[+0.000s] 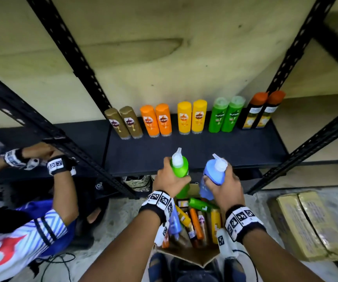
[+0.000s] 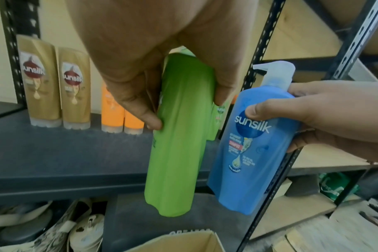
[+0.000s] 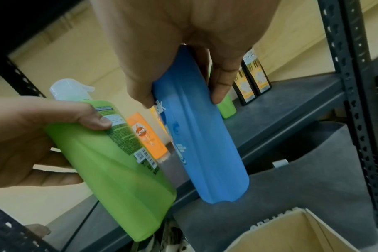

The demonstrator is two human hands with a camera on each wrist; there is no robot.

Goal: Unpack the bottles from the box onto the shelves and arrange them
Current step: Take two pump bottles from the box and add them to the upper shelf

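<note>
My left hand [image 1: 171,179] grips a green pump bottle [image 1: 180,169] upright, just in front of the dark shelf [image 1: 204,153]. Beside it my right hand [image 1: 223,184] grips a blue pump bottle [image 1: 214,173]. Both bottles hang above the open cardboard box [image 1: 186,255], which holds several more bottles [image 1: 196,220] lying down. In the left wrist view my fingers [image 2: 145,116] wrap the green bottle [image 2: 177,136], and the blue bottle [image 2: 250,145] is at its right. In the right wrist view the blue bottle [image 3: 201,136] hangs from my fingers [image 3: 220,85], with the green bottle [image 3: 119,162] at left.
Pairs of gold [image 1: 123,123], orange [image 1: 157,120], yellow [image 1: 192,117], green [image 1: 226,115] and black bottles [image 1: 259,112] stand along the shelf's back. Black uprights [image 1: 298,159] flank it. Another person [image 1: 42,210] crouches at left. A wrapped carton [image 1: 310,224] lies at right. Shoes [image 2: 54,226] lie under the shelf.
</note>
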